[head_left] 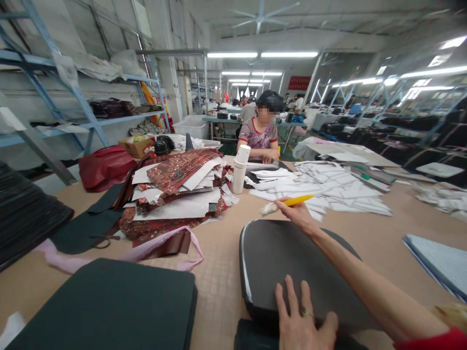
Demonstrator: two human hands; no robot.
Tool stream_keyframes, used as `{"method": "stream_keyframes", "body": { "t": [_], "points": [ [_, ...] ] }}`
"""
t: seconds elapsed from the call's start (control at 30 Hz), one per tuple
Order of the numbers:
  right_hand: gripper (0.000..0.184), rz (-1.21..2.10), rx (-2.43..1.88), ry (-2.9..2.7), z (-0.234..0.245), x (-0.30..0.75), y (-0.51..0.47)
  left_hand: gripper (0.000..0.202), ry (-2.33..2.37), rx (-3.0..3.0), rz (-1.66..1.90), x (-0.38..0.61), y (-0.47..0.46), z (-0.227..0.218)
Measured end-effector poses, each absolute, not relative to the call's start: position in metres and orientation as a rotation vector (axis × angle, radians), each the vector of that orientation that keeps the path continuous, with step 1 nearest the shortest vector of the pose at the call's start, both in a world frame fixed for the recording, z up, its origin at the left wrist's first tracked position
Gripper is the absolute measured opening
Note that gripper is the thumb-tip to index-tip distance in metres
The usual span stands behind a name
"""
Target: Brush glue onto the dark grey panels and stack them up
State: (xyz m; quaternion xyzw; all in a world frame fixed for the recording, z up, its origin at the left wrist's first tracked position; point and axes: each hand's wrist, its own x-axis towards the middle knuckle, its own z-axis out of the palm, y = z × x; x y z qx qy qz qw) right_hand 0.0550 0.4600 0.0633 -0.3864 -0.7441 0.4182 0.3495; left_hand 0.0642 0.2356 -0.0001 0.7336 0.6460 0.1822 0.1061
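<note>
A dark rounded panel, like a padded bag piece, lies in front of me with a white streak along its left edge. My left hand, a ring on one finger, rests on its near part with the fingers spread. Above the panel's far edge, my right hand grips a brush with a yellow handle. The brush's whitish tip points left and stays clear of the panel. Dark material shows partly beneath the panel's near edge.
A stack of dark panels lies at the near left. Behind it are patterned pieces and a pink strip. A white bottle stands beyond, near white strips. Across the table sits another person. A notebook lies right.
</note>
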Motion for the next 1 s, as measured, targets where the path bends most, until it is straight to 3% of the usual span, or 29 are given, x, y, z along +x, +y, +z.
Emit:
{"method": "stream_keyframes", "body": {
  "t": [0.23,0.37,0.57,0.77,1.0],
  "points": [
    [0.038,1.294,-0.820,-2.136,0.080,0.046,0.460,0.020,2.244,2.400,1.025,0.071,0.239,-0.035],
    [0.035,1.300,-0.816,-2.138,0.075,0.065,0.480,0.022,2.347,2.453,1.104,0.072,0.236,-0.033],
    [0.035,1.183,-0.953,-2.086,0.070,0.141,0.511,0.033,2.335,2.425,0.830,0.069,0.230,-0.024],
    [0.042,1.051,-1.138,-1.950,0.071,0.225,0.515,0.069,2.217,2.445,0.432,0.062,0.229,-0.016],
    [0.041,0.878,-1.319,-1.756,0.070,0.280,0.502,0.083,2.152,2.345,0.232,0.060,0.230,-0.003]
  ]
}}
